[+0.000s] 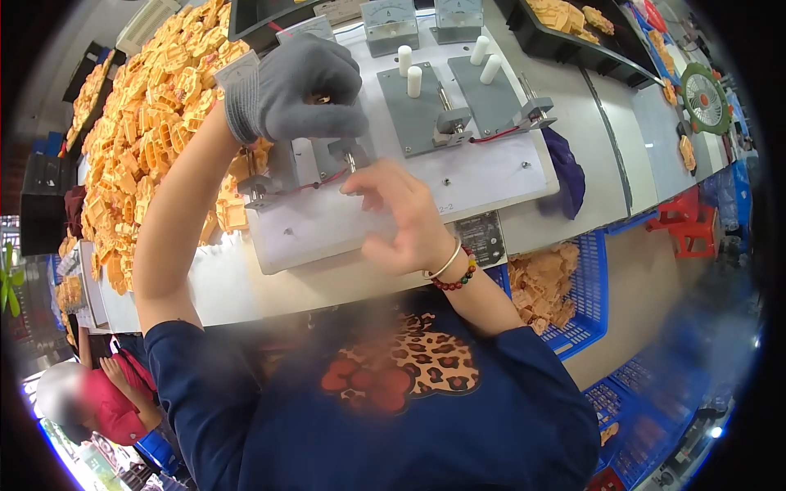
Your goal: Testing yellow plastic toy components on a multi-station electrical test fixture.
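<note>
My left hand (307,88), in a grey knit glove, reaches over the left part of a white test board (483,190). Its fingers are curled, and a small brownish-gold bit shows between them; most of what they hold is hidden. Just below the glove stands a metal pin in a grey block (347,150). My bare right hand (401,217) hovers beside that pin, thumb apart from the bent fingers, with nothing seen in it. Two grey plates (409,123) with white posts (414,80) and spring-pin blocks (453,123) lie to the right on the board.
A large heap of yellow-orange plastic parts (139,139) rises at the left. Dial meters (390,24) stand behind the board. A black tray (589,37) holds more parts at far right. Blue baskets (585,303), a purple cloth (563,173), a green fan (704,98) and another person (123,393) are around.
</note>
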Demonstrator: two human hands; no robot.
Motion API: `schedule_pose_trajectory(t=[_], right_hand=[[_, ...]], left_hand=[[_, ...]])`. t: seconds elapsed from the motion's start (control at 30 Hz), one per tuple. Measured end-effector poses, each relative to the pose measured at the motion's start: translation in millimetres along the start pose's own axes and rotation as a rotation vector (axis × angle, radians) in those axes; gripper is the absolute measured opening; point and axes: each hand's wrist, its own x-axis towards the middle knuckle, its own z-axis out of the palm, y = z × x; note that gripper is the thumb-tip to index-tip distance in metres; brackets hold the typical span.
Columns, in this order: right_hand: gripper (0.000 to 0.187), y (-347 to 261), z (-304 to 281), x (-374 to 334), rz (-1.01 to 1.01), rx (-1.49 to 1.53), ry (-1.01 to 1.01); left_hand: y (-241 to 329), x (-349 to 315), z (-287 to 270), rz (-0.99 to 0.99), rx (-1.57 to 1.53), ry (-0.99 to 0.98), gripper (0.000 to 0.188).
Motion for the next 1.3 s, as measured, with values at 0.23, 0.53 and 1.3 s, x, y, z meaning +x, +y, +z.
schedule_pose_trajectory(t=[0.23,0.53,1.3], right_hand=[[0.052,6,1,-1,-0.052,-0.059,-0.017],[0.071,7,0,-8,0.258,0.235,0.118],[0.051,0,-5,-19,0.115,0.046,0.235]], left_hand=[[-11,6,22,0.059,-0.079,-0.023,0.044],[19,-59,-9,0.210,-0.799,0.462,0.066],[42,-217,203,-1.206,0.287,0.994,0.053]])
